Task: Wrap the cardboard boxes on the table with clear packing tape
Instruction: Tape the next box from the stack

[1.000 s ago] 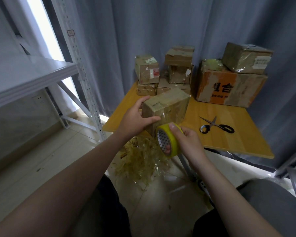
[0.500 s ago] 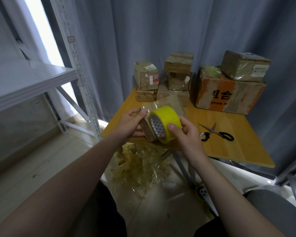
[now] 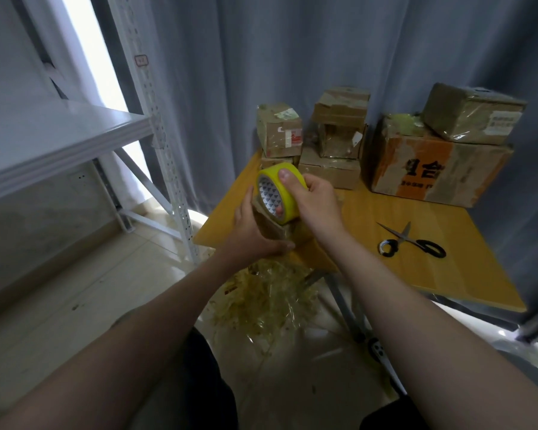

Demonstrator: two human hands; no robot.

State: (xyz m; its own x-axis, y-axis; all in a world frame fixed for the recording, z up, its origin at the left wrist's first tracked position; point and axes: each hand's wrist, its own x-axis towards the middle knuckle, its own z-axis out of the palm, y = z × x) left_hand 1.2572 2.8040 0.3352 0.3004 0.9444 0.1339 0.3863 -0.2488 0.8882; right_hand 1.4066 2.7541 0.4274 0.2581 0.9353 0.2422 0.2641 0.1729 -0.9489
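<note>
The left hand (image 3: 249, 234) grips the small cardboard box (image 3: 271, 228), seemingly light and stiff, by its edges; the right hand (image 3: 319, 203) clasps the tape roll (image 3: 288, 200).

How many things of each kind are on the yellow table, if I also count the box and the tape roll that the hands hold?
Cardboard boxes: 8
Tape rolls: 1
Scissors: 1
Total: 10
</note>
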